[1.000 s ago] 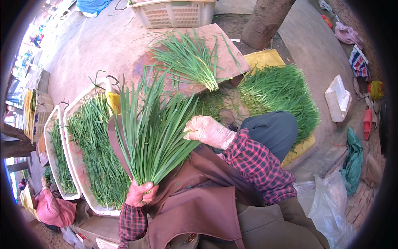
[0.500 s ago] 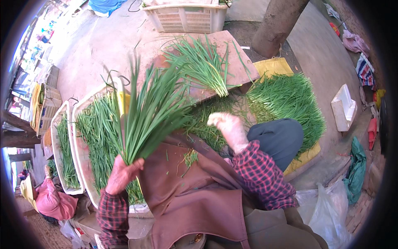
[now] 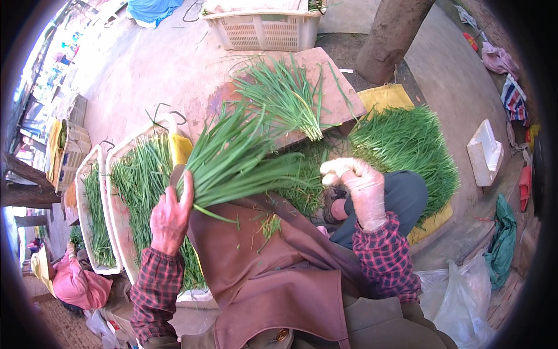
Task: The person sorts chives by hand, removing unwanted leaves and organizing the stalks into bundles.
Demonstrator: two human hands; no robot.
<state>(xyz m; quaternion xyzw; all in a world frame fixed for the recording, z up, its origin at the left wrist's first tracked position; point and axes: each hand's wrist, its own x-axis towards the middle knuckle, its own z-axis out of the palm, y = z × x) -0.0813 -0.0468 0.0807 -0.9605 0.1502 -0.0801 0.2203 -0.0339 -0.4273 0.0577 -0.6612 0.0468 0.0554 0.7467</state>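
Note:
My bare left hand (image 3: pixel 169 224) is closed round the lower ends of a loose bunch of garlic chives (image 3: pixel 235 160). The long green leaves fan out up and to the right, above my brown apron (image 3: pixel 250 250). My right hand (image 3: pixel 363 189), in a pale thin glove, is raised over my bent knee, apart from the bunch. Its fingers are curled together, and whatever might be in them is hidden. Another bunch of chives (image 3: pixel 282 99) lies on a low reddish board (image 3: pixel 344 96) in front. Loose trimmings (image 3: pixel 305 195) cover the ground between the board and my legs.
A dense stack of chives (image 3: pixel 407 151) sits on yellow sheeting at the right. White crates of chives (image 3: pixel 96 215) stand left. Beyond the board are a slatted crate (image 3: pixel 261 32) and a tree trunk (image 3: pixel 389 41). A person in pink (image 3: pixel 81 279) sits far left.
The bunch has tipped from upright to leaning right, and my left hand has moved up with it. My right hand has shifted to the right, its fingers still curled.

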